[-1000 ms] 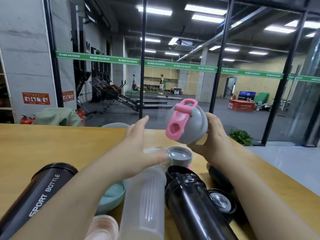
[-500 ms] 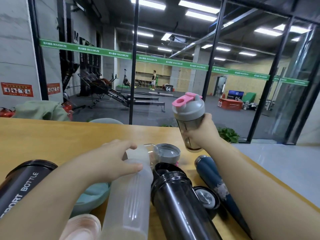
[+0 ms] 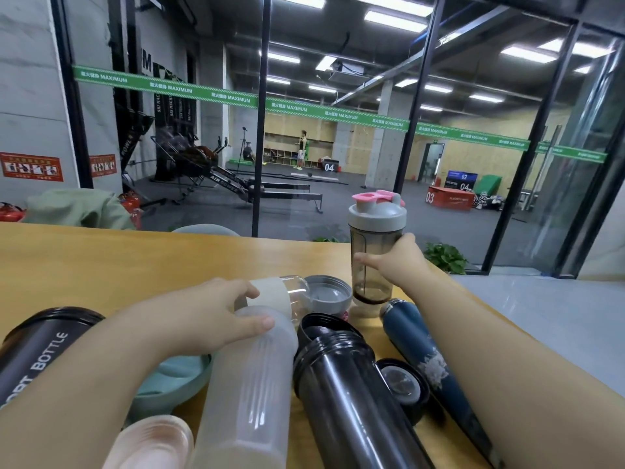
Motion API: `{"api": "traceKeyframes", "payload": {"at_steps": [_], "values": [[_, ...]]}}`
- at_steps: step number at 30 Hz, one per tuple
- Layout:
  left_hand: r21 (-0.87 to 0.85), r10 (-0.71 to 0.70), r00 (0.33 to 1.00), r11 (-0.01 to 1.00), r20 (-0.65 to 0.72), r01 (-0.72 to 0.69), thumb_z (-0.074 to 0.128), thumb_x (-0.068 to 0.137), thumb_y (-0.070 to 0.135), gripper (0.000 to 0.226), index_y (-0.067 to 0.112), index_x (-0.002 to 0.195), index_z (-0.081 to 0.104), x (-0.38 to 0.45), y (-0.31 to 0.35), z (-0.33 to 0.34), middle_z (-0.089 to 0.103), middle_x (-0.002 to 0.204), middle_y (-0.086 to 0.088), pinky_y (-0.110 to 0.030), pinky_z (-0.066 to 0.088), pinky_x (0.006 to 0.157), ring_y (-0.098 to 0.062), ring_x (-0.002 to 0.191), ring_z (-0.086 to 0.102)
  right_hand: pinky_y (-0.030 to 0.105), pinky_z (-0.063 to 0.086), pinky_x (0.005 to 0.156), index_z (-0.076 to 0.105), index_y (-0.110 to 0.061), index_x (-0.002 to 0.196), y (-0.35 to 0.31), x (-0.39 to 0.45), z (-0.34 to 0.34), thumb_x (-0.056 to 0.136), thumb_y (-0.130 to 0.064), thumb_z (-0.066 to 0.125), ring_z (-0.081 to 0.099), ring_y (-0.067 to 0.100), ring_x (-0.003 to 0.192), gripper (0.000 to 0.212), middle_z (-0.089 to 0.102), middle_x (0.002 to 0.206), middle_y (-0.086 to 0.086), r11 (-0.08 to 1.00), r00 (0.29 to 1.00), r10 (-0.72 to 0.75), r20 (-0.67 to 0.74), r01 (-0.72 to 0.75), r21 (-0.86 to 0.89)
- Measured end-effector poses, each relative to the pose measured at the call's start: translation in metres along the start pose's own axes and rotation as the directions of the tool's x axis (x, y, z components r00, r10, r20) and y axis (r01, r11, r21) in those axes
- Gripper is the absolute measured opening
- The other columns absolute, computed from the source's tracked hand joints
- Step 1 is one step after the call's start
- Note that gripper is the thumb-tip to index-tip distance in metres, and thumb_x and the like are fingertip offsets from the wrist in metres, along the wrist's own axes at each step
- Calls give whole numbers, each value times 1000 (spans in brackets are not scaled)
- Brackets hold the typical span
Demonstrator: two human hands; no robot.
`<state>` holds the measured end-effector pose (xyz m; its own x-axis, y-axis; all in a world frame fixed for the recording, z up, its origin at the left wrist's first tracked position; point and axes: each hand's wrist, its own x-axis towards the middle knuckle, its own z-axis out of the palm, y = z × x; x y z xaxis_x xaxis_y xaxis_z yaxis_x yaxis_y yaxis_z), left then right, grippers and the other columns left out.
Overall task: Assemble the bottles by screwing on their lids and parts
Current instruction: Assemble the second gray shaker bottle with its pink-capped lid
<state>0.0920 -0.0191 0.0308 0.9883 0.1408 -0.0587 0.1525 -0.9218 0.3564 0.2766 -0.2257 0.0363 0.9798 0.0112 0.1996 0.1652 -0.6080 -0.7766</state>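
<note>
Head view looks down on my wooden surface [image 3: 101, 265]. My right hand [image 3: 395, 262] wraps around the smoky shaker bottle [image 3: 372, 265], which stands upright near the far edge, its grey lid with pink flip cap [image 3: 377, 211] already on. My left hand [image 3: 216, 316] curls over the frosted white bottle [image 3: 250, 384] lying on its side, thumb and fingers on its neck. Just beside it lie a black bottle [image 3: 348, 401] with an open mouth, a navy bottle [image 3: 429, 360], a loose grey lid [image 3: 328, 294] and a black "SPORT BOTTLE" [image 3: 37, 350] at my left.
</note>
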Motion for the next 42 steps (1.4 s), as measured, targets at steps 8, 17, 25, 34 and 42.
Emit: {"api": "traceKeyframes", "payload": {"at_steps": [8, 17, 25, 34, 42], "values": [[-3, -3, 1000, 1000, 30, 3, 46, 87, 62, 59, 38, 139, 35, 0, -3, -1, 37, 141, 12, -22, 34, 87, -7, 110, 44, 28, 45, 60, 29, 6, 132, 5, -5, 5, 74, -43, 76, 45, 12, 67, 89, 46, 77, 3, 999, 998, 54, 9, -54, -4], [4, -3, 1000, 1000, 18, 3, 46, 89, 58, 51, 41, 136, 38, 1, -11, -7, 47, 136, 13, -24, 36, 94, -8, 119, 48, 44, 51, 87, 41, 7, 117, 1, -19, 6, 79, -39, 73, 59, 34, 103, 68, 58, 116, 25, 999, 999, 47, 11, -47, -20], [62, -116, 993, 991, 8, 116, 47, 90, 57, 49, 39, 135, 40, -6, -29, -25, 47, 140, 6, -33, 37, 104, -14, 124, 48, 32, 43, 69, 9, 12, 142, -10, -39, 7, 83, -50, 64, 56, 23, 84, 102, 56, 93, 13, 990, 991, 107, 80, -99, -102], [270, -231, 972, 940, 48, 210, 51, 93, 47, 52, 30, 141, 39, -6, -35, -21, 46, 144, 1, -31, 36, 105, -19, 128, 46, 27, 38, 58, 50, -6, 101, -28, -109, -13, 76, -66, 60, 57, 15, 70, 66, 62, 83, 7, 962, 961, -14, 275, 89, -260], [254, -238, 971, 941, 24, 224, 52, 91, 51, 55, 28, 139, 42, -13, -42, -32, 47, 143, 1, -34, 34, 106, -20, 129, 45, 33, 46, 86, 42, -14, 131, -29, -152, -25, 67, -76, 58, 58, 15, 100, 90, 60, 122, 1, 941, 912, -40, 408, 171, -290]]}}
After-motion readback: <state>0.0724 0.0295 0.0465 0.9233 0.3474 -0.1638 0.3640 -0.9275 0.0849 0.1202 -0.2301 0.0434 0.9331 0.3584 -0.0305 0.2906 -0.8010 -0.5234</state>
